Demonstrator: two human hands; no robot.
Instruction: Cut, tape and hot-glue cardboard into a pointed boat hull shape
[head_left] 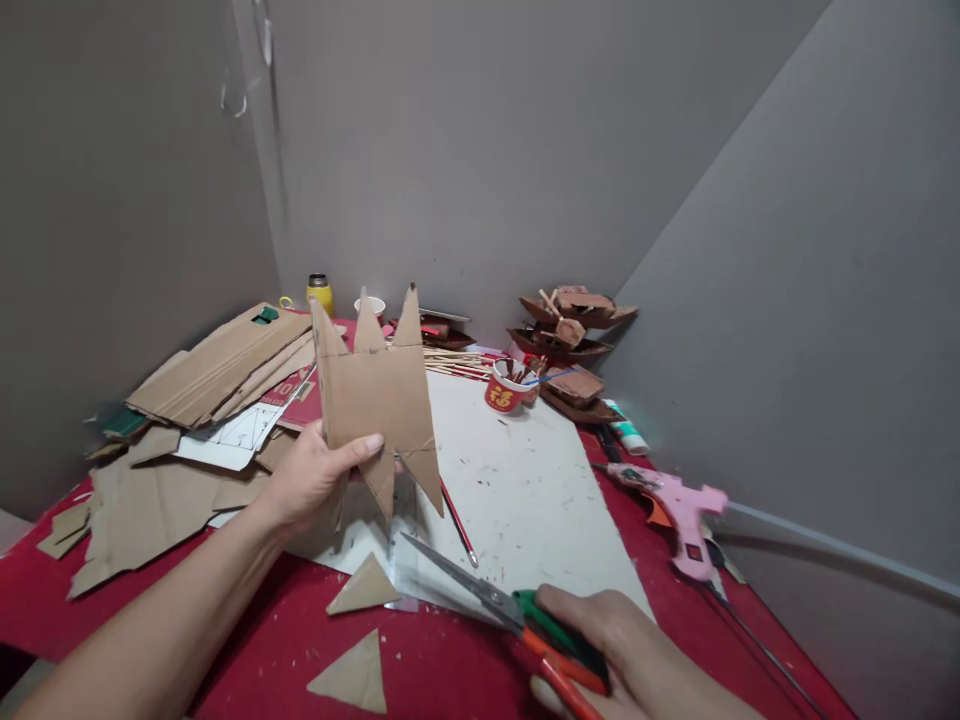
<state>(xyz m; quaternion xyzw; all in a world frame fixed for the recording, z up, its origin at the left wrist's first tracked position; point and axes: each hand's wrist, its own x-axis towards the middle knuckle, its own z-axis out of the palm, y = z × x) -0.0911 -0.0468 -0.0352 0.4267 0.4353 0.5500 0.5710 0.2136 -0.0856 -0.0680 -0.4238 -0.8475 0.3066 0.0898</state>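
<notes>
My left hand (319,478) grips a piece of cardboard (379,400) by its lower left side, thumb on the front face. The cardboard is upright, with pointed triangular tabs along its top and bottom edges and creases where they join. In my right hand (611,640) is a pair of scissors (517,605) with orange and green handles. Their blades point up and left, below the cardboard and apart from it. Two cut cardboard triangles, an upper one (365,587) and a lower one (351,677), lie beneath on the red tablecloth.
Cardboard sheets (225,365) are piled at left beside a paper with drawn lines (238,437). A pencil (459,525) lies on the white board (517,480). A red paper cup (504,388), brown model boats (574,325) and a pink glue gun (686,510) stand at right.
</notes>
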